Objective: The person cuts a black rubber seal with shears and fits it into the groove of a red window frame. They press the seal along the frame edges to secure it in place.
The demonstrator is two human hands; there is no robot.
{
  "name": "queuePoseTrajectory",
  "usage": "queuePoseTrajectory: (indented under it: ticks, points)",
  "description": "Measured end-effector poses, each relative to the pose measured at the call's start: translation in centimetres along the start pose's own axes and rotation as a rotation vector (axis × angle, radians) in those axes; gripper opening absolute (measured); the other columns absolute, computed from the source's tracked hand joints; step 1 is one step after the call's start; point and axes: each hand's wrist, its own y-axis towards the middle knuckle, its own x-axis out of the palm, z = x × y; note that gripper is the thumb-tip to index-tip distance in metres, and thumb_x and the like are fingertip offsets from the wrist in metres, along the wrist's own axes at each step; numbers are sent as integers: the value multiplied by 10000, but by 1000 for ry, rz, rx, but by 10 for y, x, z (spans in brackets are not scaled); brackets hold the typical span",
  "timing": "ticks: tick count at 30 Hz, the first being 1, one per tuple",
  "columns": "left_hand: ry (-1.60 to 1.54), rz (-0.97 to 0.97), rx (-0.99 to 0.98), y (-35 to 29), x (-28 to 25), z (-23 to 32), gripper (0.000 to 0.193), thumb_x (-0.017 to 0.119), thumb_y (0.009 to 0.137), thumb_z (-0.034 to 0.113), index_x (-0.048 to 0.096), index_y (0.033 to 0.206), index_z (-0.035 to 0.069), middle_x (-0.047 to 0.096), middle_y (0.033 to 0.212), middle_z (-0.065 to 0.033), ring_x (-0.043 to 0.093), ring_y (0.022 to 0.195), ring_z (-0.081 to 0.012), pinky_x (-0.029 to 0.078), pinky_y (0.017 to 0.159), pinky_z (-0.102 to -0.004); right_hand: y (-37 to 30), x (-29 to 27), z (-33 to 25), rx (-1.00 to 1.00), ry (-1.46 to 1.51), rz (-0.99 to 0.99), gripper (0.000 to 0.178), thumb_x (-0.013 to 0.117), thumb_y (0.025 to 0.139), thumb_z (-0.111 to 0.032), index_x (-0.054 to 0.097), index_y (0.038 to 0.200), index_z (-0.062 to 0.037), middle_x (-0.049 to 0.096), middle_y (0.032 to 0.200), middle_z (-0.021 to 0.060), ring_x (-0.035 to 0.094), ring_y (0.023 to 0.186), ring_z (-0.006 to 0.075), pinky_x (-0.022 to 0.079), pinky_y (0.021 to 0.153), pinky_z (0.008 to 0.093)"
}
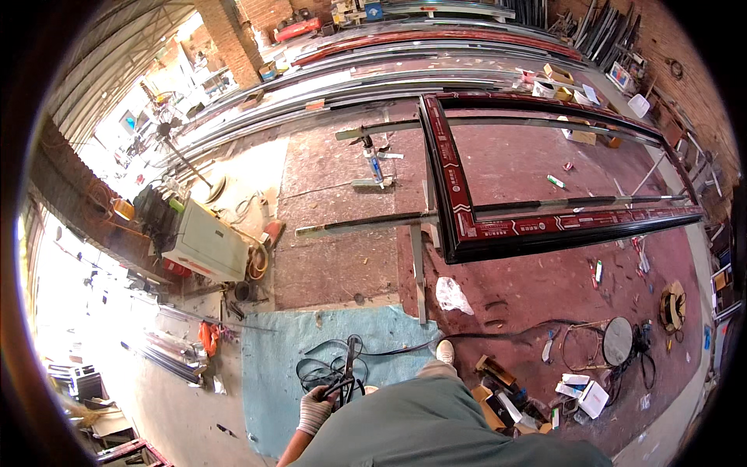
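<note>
Down at the lower edge, the person's left hand [316,410], in a pale knitted glove, is at work over a light-blue fabric mat [272,373]. The fingers are curled in, grasping a thin, flexible black strip [351,358] that loops up just beyond the knuckles! The held part sits right at the fingertips, touching them, while loose coils spread over the mat, ahead of the hand and a touch to its right. How tightly each finger closes, one cannot tell; dark glove and dark strip blend together. The right hand is out of view, its fingers impossible to call. From the coils a long black length runs right, passing near a pale shoe [445,352] and out over the dark-red floor [529,292]. Ahead and right, well apart from the glove, a big rectangular glossy-black frame with red printed film [459,183] lies across supporting bars [366,224], a crumpled white plastic bag [453,296] below it.
</note>
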Motion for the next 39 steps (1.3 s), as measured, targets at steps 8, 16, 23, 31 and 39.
queuePoseTrajectory:
  ticks: [8, 16, 23, 31, 39]
  points:
    - [56, 32, 19, 1, 0, -19, 196, 793, 876, 97, 697, 997, -23, 734, 879, -47, 634, 763, -95, 528, 687, -256, -1, -8, -14, -72, -5, 46, 299, 606, 852, -262, 701, 908, 17, 731, 919, 186, 698, 884, 331, 544, 822, 431]
    - [1, 29, 123, -9, -66, -29, 258, 761, 882, 186, 711, 1061, 8, 716, 898, -47, 592, 815, -80, 514, 772, -278, -10, 39, -61, -404, -237, 143, 288, 608, 846, -252, 710, 859, 16, 729, 888, 192, 696, 866, 324, 540, 822, 421]
    - [-368, -142, 181, 16, -142, -12, 193, 734, 934, 161, 680, 1055, 20, 658, 872, 20, 541, 804, -57, 470, 705, -235, -61, 49, -305, -945, -153, 27, 330, 659, 845, -291, 703, 897, 31, 727, 887, 183, 692, 860, 309, 530, 815, 391]
    - [-593, -131, 230, 88, -199, 46, 231, 738, 953, 258, 717, 1050, 51, 599, 813, 80, 498, 726, -33, 430, 639, -217, -271, 81, -553, -1132, 778, -990, 364, 703, 946, -214, 632, 1198, 39, 696, 1070, 130, 682, 1007, 254, 552, 906, 399]
    - [-499, -27, 95, 199, -250, 95, 286, 683, 990, 309, 702, 1077, 37, 620, 889, 61, 524, 799, -44, 463, 699, -224, -235, 87, -695, -1197, 400, -1090, 672, 785, 851, -495, 586, 1233, 21, 669, 1111, 86, 647, 1010, 207, 512, 906, 343]
